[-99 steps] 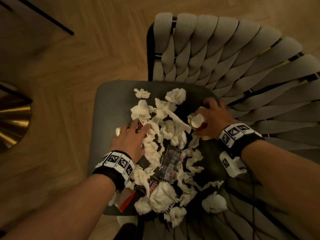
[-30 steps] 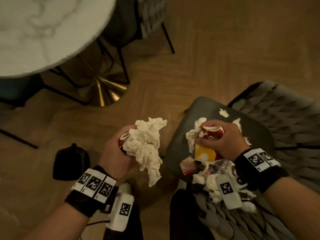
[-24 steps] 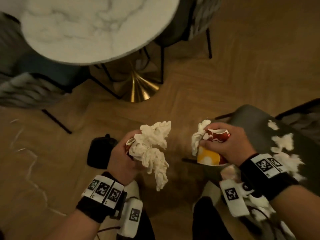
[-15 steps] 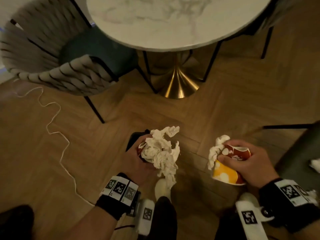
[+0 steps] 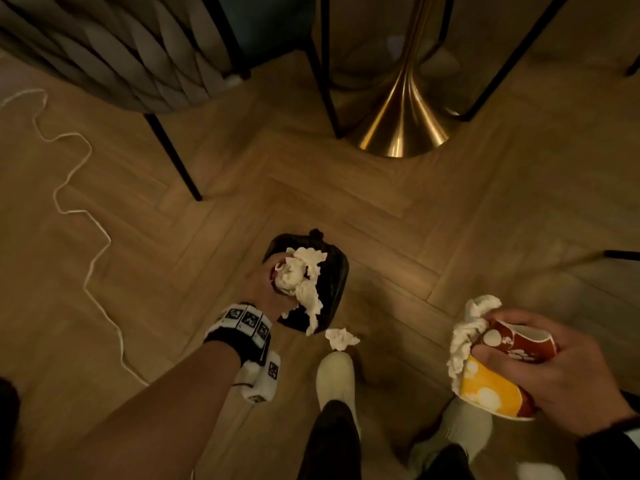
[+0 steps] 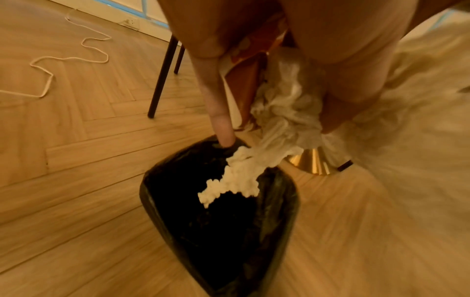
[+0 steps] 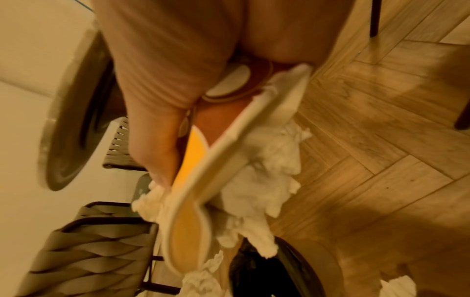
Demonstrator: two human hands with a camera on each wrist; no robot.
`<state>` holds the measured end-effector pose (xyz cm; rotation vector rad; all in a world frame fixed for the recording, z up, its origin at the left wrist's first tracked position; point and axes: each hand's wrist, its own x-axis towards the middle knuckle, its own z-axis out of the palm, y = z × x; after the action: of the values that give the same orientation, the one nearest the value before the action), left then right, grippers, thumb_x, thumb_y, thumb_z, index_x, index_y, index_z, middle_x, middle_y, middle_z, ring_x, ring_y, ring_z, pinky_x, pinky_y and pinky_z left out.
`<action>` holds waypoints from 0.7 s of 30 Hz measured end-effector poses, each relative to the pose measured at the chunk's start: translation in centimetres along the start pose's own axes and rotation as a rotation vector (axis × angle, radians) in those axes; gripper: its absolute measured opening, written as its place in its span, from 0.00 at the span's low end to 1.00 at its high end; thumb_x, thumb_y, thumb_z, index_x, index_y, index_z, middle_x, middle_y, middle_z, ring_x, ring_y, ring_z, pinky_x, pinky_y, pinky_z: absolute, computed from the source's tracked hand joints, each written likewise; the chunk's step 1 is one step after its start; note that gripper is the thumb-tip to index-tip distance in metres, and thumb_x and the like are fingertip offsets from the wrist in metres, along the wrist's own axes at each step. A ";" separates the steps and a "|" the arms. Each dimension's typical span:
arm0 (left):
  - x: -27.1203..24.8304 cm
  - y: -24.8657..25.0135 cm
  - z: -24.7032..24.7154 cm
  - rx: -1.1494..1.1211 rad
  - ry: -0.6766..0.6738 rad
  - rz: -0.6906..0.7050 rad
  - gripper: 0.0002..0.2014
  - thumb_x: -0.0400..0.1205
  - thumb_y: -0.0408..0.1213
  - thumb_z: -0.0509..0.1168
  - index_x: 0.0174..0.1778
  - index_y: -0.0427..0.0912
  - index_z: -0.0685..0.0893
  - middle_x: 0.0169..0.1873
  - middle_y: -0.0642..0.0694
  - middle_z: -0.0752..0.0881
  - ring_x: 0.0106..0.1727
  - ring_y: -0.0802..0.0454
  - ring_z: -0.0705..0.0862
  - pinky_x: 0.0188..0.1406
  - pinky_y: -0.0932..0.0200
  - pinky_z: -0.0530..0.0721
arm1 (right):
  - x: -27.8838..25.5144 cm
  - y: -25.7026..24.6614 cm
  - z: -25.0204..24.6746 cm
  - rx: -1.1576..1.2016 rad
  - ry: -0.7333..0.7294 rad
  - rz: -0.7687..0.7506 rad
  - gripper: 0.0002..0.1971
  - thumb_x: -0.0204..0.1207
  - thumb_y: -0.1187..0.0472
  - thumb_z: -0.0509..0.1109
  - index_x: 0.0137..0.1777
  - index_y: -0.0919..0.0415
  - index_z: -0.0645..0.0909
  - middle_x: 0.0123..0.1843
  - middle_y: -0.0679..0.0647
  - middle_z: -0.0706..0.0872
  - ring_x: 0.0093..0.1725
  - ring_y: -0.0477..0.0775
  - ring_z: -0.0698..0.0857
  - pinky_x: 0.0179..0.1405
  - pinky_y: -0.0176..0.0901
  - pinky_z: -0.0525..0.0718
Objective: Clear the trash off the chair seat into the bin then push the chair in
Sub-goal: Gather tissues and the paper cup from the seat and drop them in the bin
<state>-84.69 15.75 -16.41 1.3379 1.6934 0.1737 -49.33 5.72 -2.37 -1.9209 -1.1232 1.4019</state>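
Note:
A small bin lined with a black bag (image 5: 332, 271) (image 6: 218, 217) (image 7: 267, 271) stands on the wood floor. Right over its mouth, my left hand (image 5: 266, 289) grips a wad of white tissues (image 5: 301, 282) (image 6: 279, 120) and a crushed red cup (image 6: 244, 80); a tissue strand hangs into the bin. My right hand (image 5: 540, 368) is held to the right of the bin, gripping squashed red and yellow paper cups (image 5: 495, 372) (image 7: 198, 180) with tissue (image 5: 464, 337) (image 7: 262, 180). One tissue piece (image 5: 341, 338) lies on the floor beside the bin. The littered chair is out of the head view.
The brass table base (image 5: 401, 126) stands beyond the bin, with black chair legs (image 5: 173, 154) around it. A woven grey chair (image 5: 114, 57) is at upper left. A white cord (image 5: 79, 216) snakes over the floor on the left. My feet (image 5: 336, 379) are just below the bin.
I have turned away from the littered chair toward the bin. My left hand has carried its tissues down over the bin's mouth; a tissue piece now lies on the floor. The right hand still holds the cups.

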 end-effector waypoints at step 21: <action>-7.4 -6.8 2.0 0.024 -0.093 -0.145 0.10 0.74 0.31 0.71 0.50 0.46 0.86 0.37 0.52 0.85 0.42 0.51 0.86 0.44 0.66 0.81 | 8.6 -3.6 15.7 -0.026 -0.059 -0.200 0.16 0.56 0.63 0.86 0.43 0.55 0.86 0.36 0.38 0.88 0.35 0.28 0.84 0.38 0.19 0.79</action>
<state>-88.15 6.19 -17.44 1.2162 1.7105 0.0069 -64.08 13.86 -9.35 -1.7404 -1.3279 1.3469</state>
